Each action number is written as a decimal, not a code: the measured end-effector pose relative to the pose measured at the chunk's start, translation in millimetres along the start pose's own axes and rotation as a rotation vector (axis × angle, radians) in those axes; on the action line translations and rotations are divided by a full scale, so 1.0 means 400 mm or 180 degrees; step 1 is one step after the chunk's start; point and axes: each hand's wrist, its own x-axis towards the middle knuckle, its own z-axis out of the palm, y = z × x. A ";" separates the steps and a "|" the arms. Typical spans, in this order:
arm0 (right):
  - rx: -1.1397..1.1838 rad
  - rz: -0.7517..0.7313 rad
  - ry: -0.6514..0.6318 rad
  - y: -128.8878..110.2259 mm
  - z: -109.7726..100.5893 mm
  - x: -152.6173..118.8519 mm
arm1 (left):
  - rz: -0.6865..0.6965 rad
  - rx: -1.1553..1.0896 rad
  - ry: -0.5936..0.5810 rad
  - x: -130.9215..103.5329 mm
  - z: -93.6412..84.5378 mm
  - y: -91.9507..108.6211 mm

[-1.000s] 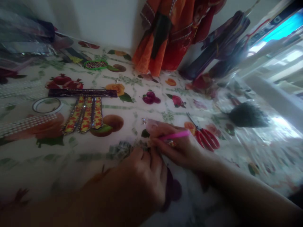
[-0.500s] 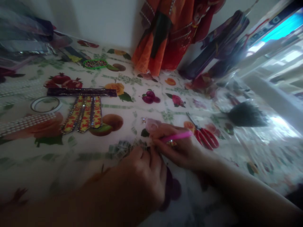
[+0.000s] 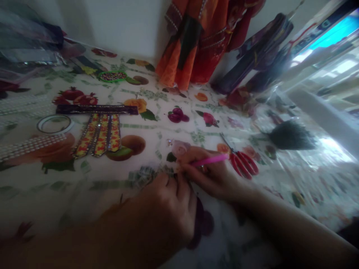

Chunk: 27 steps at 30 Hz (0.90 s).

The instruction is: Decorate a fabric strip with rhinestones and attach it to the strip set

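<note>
My right hand (image 3: 209, 168) is closed round a pink pen-shaped stick (image 3: 211, 160), its lower end hidden among the fingers. Close against it, my left hand (image 3: 171, 203) is curled with the fingertips pinched together low over the tablecloth. Whatever lies between those fingertips is too dark and covered to make out. A small shiny bead-like piece (image 3: 169, 142) sits just beyond the hands. Beside my right wrist lie red-handled scissors (image 3: 244, 163). To the left, yellow and red patterned strips (image 3: 103, 134) with sparkling edges hang from a dark band (image 3: 97, 109), all flat on the table.
A roll of white tape (image 3: 54, 123) and sheets of pearl-like beads (image 3: 30, 145) are at left. Farther back are a green-rimmed dish of small beads (image 3: 113, 76) and orange-red draped cloth (image 3: 176, 67). A dark bag (image 3: 291, 134) and clear plastic (image 3: 314, 179) lie at right.
Both hands stay almost in place, with the pink stick still in my right hand. Only a very slight shift of the fingers and the view shows.
</note>
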 end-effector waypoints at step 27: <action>-0.0178 -0.0318 0.0119 0.009 0.008 0.001 | 0.0024 0.0116 -0.0073 -0.005 -0.001 0.003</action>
